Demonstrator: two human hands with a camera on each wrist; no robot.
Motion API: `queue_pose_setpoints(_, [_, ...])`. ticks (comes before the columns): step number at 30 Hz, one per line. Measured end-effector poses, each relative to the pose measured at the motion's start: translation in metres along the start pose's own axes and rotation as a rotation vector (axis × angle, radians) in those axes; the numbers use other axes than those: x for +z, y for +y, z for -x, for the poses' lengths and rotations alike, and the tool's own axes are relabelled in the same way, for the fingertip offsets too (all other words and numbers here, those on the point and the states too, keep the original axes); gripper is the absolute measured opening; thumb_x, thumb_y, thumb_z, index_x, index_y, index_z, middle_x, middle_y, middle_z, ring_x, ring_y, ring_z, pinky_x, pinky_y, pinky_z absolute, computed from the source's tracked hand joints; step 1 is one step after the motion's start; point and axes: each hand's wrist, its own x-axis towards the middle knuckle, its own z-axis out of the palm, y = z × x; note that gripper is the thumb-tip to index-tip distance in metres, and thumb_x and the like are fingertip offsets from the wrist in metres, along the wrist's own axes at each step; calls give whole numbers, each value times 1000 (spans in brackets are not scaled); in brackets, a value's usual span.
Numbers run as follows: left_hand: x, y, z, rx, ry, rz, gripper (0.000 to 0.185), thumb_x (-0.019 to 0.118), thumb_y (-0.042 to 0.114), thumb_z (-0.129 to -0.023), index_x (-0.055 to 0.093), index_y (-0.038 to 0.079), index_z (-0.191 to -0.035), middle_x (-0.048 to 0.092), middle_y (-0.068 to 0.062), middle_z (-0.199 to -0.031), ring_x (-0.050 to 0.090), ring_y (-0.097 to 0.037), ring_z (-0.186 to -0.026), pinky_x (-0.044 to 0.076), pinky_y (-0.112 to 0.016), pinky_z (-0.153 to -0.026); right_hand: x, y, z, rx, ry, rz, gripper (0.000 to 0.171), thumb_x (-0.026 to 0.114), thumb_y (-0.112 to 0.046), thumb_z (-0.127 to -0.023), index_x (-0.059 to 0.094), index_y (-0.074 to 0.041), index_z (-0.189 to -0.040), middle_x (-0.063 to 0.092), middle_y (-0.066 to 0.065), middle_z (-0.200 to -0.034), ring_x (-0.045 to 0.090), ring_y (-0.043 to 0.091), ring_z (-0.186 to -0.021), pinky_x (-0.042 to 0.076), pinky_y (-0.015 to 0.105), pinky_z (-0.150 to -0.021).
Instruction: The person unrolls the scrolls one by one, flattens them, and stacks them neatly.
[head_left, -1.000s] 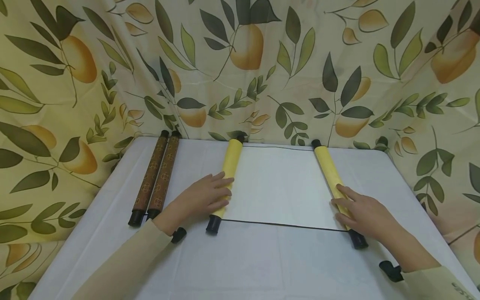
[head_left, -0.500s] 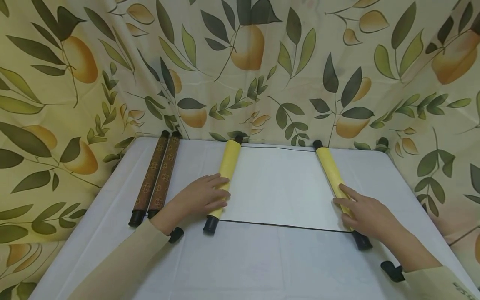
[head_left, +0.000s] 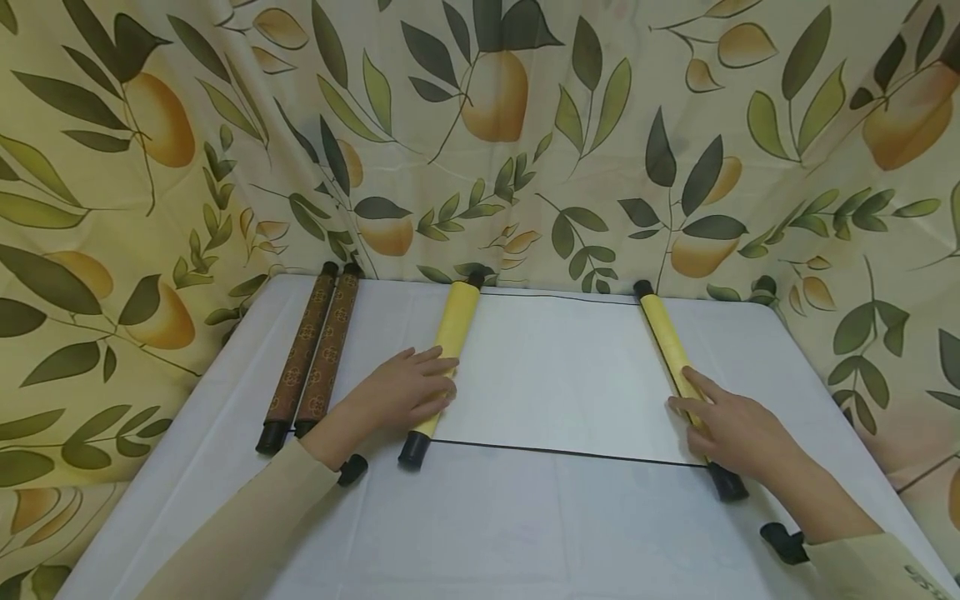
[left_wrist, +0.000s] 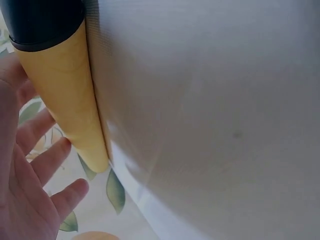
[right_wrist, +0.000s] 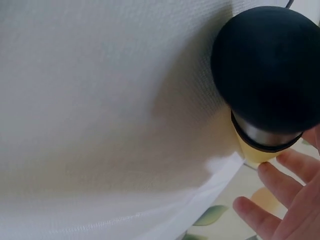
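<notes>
A scroll lies unrolled on the white table [head_left: 525, 525], its blank white sheet [head_left: 558, 375] stretched between two yellow rolls with black end knobs. My left hand [head_left: 401, 392] rests with straight fingers on the left yellow roll [head_left: 446, 350], near its front end. My right hand [head_left: 723, 421] rests flat on the right yellow roll [head_left: 671, 350], fingers pointing left onto the sheet's edge. The left wrist view shows the left roll [left_wrist: 67, 95] beside my fingers [left_wrist: 42, 165]. The right wrist view shows the right roll's black knob [right_wrist: 267, 70] close up.
Two brown patterned rolled scrolls [head_left: 311, 354] lie side by side at the table's left. A leaf-and-fruit patterned cloth [head_left: 480, 133] hangs behind and around the table. Black wrist straps [head_left: 783, 542] show at both sleeves.
Both yellow rolls have moved slightly outward, the left one to the left and the right one to the right, widening the open sheet. Both hands stay on their rolls.
</notes>
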Motion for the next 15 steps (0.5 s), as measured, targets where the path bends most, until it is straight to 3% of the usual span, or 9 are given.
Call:
queue_pose_setpoints(3, [0,0,1,-11,-13,2,36,48,44,-104,66,30,-132,43,0,-156,29,-29,-149,24,-56,-118,0,2,2,2,6,3,40,69,-17,-86,70,-9,-125,39,28,-151,56,18,-70,42,32,-57])
queue_pose_setpoints(4, [0,0,2,-9,-12,-4,37,48,46,-104,66,31,-132,43,0,-156,29,-29,-149,24,-56,-118,0,2,2,4,5,6,39,70,-19,-87,70,-10,-125,39,28,-151,60,21,-73,45,34,-59])
queue_pose_setpoints(7, [1,-2,2,9,10,-33,37,47,49,-103,70,30,-126,45,-2,-155,31,-31,-148,27,-57,-116,0,3,4,16,-8,13,40,72,-27,-89,70,-10,-126,38,27,-151,68,35,-89,54,46,-70])
queue_pose_setpoints(10, [3,-4,3,17,26,-55,36,47,50,-103,72,30,-118,44,-4,-155,31,-32,-148,28,-57,-116,-1,4,5,21,-21,18,44,73,-31,-89,68,-10,-127,38,26,-152,66,42,-101,54,55,-79])
queue_pose_setpoints(15, [3,-7,5,21,39,-56,35,47,50,-103,71,28,-114,39,-3,-158,29,-33,-148,29,-58,-115,-1,5,6,1,3,25,44,72,-21,-88,67,-11,-130,40,23,-150,67,30,-87,53,40,-64])
